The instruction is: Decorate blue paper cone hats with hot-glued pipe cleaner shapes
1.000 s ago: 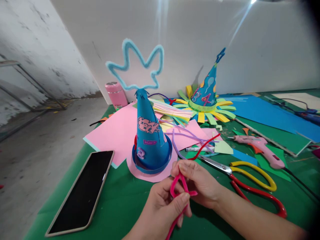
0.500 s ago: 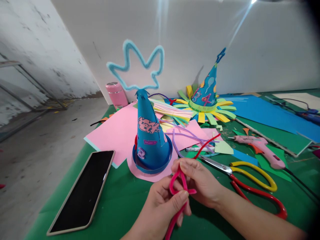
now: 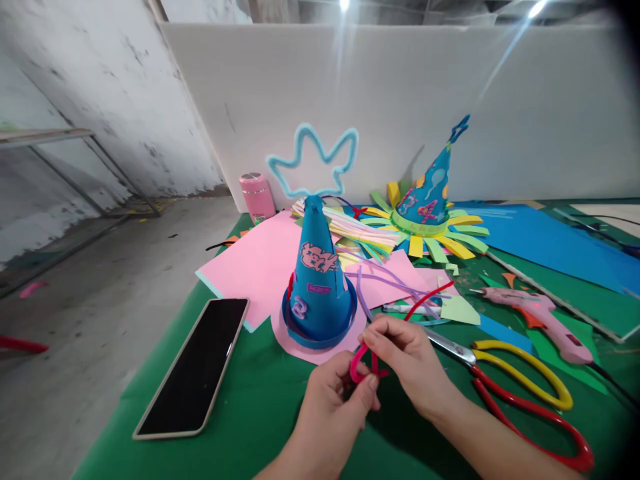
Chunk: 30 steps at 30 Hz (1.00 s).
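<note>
Between my hands is a pink pipe cleaner bent into a small loop with crossing ends. My left hand pinches the loop's lower part, where the ends cross. The fingers of my right hand are closed on the top of the loop. Just behind them stands a blue paper cone hat with a pink drawing, purple shapes and a curled brim, topped by a light blue fuzzy crown outline. A red pipe cleaner lies behind my right hand.
Scissors with yellow and red handles and a pink glue gun lie right. A phone lies left. Further back are a pink bottle, pink paper and a second cone hat with yellow-green strips.
The view has shifted, so the table items appear further right and more of the wall's top shows. Both hands still hold the pink pipe cleaner; its lower tail is no longer visible.
</note>
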Tool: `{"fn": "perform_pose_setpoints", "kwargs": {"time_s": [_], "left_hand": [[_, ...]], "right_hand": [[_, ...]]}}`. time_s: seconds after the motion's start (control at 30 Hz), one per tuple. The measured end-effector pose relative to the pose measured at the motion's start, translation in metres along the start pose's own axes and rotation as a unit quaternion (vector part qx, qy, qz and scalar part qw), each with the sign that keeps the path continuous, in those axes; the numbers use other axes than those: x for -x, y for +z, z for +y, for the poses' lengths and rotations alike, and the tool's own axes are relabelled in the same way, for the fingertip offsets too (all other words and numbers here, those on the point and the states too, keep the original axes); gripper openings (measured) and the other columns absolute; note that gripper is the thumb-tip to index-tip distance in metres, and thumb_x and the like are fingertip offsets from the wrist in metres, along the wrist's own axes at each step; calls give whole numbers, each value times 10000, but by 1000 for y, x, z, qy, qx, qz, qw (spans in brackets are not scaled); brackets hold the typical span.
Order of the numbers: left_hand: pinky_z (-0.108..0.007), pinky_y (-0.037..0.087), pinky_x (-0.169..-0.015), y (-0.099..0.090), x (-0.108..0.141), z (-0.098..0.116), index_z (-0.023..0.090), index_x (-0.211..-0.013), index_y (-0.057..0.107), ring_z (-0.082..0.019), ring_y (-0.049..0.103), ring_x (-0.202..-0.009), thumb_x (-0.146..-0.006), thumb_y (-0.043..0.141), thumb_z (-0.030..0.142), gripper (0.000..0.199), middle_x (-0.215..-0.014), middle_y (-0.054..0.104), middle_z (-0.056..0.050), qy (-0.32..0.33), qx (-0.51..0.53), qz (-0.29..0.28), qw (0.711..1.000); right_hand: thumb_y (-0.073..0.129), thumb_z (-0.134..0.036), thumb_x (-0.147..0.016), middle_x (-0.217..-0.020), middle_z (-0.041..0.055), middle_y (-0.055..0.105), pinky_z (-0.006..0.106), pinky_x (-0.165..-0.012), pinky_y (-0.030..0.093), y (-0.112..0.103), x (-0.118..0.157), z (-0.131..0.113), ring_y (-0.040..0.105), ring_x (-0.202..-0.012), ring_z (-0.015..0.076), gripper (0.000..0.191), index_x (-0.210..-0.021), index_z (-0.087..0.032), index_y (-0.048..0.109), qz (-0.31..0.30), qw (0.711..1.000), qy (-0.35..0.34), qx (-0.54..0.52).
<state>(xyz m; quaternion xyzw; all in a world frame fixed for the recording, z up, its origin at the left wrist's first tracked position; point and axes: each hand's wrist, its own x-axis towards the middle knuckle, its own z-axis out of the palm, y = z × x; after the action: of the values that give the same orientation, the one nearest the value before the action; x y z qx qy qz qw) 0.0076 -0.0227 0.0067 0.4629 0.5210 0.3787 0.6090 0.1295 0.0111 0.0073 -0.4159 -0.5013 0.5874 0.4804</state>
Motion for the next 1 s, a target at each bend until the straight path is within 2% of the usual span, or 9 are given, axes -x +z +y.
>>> {"fn": "perform_pose_setpoints", "kwargs": {"time_s": [0.17, 0.3, 0.43, 0.53, 0.63, 0.8, 1.0], "left_hand": [[-192, 324, -416, -1, -1, 0, 151, -578, 500, -76, 417, -428, -698, 538, 251, 161, -512, 530, 5, 50, -81, 9, 995], [-186, 302, -394, 0, -3, -1, 148, -593, 501, -65, 402, -394, -707, 537, 268, 169, -503, 537, 7, 32, -52, -15, 998], [-171, 272, -382, 1, -4, 0, 148, -632, 479, -46, 379, -360, -706, 565, 306, 195, -488, 547, 19, -14, 44, -30, 998], [-159, 258, -382, -1, -4, 0, 149, -645, 471, -34, 374, -351, -711, 577, 306, 201, -482, 549, 25, -36, 109, -36, 993], [-153, 261, -381, -3, -5, 0, 152, -666, 476, -30, 389, -346, -722, 576, 290, 179, -486, 551, 31, -52, 149, -41, 987], [-153, 279, -392, -6, -5, 0, 151, -682, 483, -33, 418, -358, -734, 571, 262, 151, -492, 552, 34, -48, 159, -32, 986], [-150, 301, -411, -9, -5, 4, 148, -702, 488, -37, 436, -395, -733, 576, 245, 135, -502, 548, 35, -38, 192, -21, 980]], "right_hand": [[575, -284, -747, -504, -62, 371, 194, -436, 257, 3, 4, 1, 305, -469, 58, 269, -547, -150, 454, 11, 996, 49, -72], [562, -296, -755, -467, -83, 307, 193, -409, 225, 6, 5, 2, 254, -428, 52, 282, -549, -161, 424, 23, 989, 90, -114], [581, -325, -734, -492, -65, 367, 194, -431, 247, 7, 3, -3, 296, -457, 58, 266, -564, -148, 478, 30, 996, 60, -51], [570, -331, -742, -559, -42, 434, 195, -469, 287, 4, 2, -6, 354, -507, 71, 194, -693, -143, 568, 7, 998, 49, -28], [537, -337, -767, -605, -31, 463, 197, -501, 311, 0, 1, -5, 382, -540, 79, 190, -791, -153, 579, -18, 997, 58, -47], [511, -301, -791, -604, -37, 446, 193, -510, 313, -3, -2, -3, 375, -541, 74, 175, -709, -150, 540, -37, 998, 43, -36], [527, -283, -771, -625, -31, 451, 214, -532, 343, -7, -1, -7, 406, -574, 92, 147, -709, -150, 518, -98, 991, 24, 86]]}}
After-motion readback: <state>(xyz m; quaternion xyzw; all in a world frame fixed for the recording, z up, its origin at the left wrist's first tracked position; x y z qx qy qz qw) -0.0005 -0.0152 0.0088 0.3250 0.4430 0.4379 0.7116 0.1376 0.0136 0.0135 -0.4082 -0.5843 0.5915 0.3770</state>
